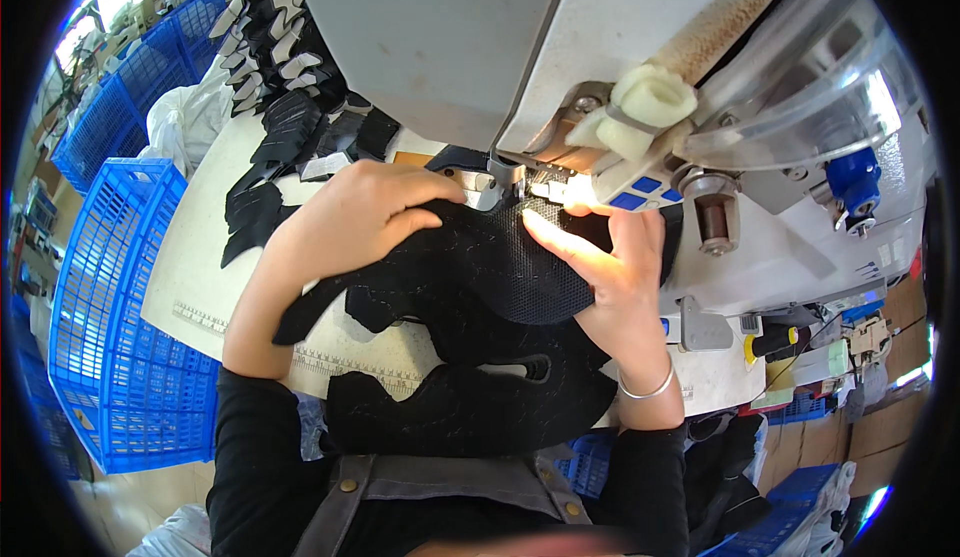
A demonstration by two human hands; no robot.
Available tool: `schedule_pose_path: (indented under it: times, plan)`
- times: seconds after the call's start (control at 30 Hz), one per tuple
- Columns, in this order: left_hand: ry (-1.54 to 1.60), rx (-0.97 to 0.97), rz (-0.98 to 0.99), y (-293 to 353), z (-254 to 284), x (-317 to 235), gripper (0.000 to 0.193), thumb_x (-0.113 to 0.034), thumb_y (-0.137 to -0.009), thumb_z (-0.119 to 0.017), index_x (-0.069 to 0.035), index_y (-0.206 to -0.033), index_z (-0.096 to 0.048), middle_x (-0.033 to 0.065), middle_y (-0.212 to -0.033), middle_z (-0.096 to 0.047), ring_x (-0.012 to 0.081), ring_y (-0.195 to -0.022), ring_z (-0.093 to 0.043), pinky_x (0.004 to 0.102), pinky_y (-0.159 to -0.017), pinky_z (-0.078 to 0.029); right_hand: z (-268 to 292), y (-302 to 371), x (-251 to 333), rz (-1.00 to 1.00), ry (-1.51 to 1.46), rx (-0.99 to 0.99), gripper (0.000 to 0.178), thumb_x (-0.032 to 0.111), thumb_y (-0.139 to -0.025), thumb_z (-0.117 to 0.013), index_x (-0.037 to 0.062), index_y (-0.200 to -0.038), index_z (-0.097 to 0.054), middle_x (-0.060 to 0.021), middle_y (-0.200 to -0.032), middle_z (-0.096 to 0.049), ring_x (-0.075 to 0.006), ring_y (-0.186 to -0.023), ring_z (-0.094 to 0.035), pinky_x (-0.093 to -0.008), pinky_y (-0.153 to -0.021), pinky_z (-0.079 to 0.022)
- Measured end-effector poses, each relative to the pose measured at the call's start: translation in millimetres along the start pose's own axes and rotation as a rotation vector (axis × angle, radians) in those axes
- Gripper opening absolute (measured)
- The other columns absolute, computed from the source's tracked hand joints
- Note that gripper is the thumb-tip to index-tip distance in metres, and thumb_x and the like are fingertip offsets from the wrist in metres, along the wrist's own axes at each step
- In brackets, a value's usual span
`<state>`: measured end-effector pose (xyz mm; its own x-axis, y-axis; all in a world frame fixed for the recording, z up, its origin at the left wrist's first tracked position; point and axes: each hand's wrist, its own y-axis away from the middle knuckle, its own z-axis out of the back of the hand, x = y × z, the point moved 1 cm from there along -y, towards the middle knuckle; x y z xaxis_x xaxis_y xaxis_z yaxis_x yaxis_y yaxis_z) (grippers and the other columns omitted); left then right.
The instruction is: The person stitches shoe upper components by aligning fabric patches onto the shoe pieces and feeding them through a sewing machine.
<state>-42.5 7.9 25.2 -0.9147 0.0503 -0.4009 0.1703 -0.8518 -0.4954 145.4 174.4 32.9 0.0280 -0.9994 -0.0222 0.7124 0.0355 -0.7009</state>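
A black shoe upper [470, 287], fuzzy-surfaced with a mesh part [540, 282], lies on the sewing machine's bed. Its upper edge runs beneath the lit needle area [522, 182], and its lower part hangs over the front edge towards me. My left hand [365, 212] grips the upper at its left, thumb and forefinger closed by the presser foot. On the other side my right hand [615, 272] has its thumb on the mesh; its other fingers curl at the far edge, partly lost in the lamp's glare.
Stacked black and white cut pieces [285, 47] and loose black pieces [255, 217] lie at the far left. Blue plastic crates [130, 317] stand left of the table. The grey machine head [430, 37] hangs over the work. A thread spool [772, 344] sits at the right.
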Motion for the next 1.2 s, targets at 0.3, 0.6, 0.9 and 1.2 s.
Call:
schedule_pose_path:
  times: [0.3,0.6,0.9,1.2]
  plan:
    - [0.578,0.204,0.097,-7,0,13,0.027,-0.008,-0.086,-0.067,-0.004,-0.113,-0.067,0.0061,-0.096,-0.069,0.0097,-0.082,-0.059,0.0247,-0.074,-0.048,-8,13,6,0.197,0.096,-0.065,0.043,0.005,-0.056,-0.062,0.0036,-0.099,-0.068,-0.0042,-0.102,-0.063,-0.0209,-0.093,-0.059,-0.041,-0.091,-0.039]
    - [-0.222,0.112,0.329,62,32,81,0.057,-0.011,-0.075,-0.072,-0.008,-0.13,-0.055,0.0136,-0.104,-0.068,0.0311,-0.097,-0.064,0.0399,-0.091,-0.047,-12,7,-5,0.098,-0.029,-0.107,0.047,0.002,-0.055,-0.062,0.0089,-0.1,-0.071,-0.0026,-0.097,-0.062,-0.0221,-0.091,-0.056,-0.0365,-0.079,-0.036]
    - [-0.375,-0.054,0.294,135,-34,117,0.042,-0.024,-0.076,-0.074,-0.005,-0.11,-0.06,0.0152,-0.104,-0.065,0.0333,-0.095,-0.061,0.0416,-0.086,-0.047,-7,10,0,0.143,0.048,-0.051,0.053,0.001,-0.055,-0.062,0.0047,-0.107,-0.067,-0.0068,-0.102,-0.059,-0.025,-0.096,-0.056,-0.038,-0.079,-0.042]
    - [0.927,-0.292,0.388,64,16,37,0.02,0.003,-0.077,-0.071,-0.005,-0.095,-0.067,-0.002,-0.089,-0.065,0.0031,-0.064,-0.048,0.019,-0.058,-0.042,-1,42,42,0.313,-0.223,0.043,0.024,0.008,-0.072,-0.071,0.0074,-0.096,-0.068,-0.0044,-0.092,-0.065,-0.0201,-0.081,-0.063,-0.0336,-0.066,-0.047]
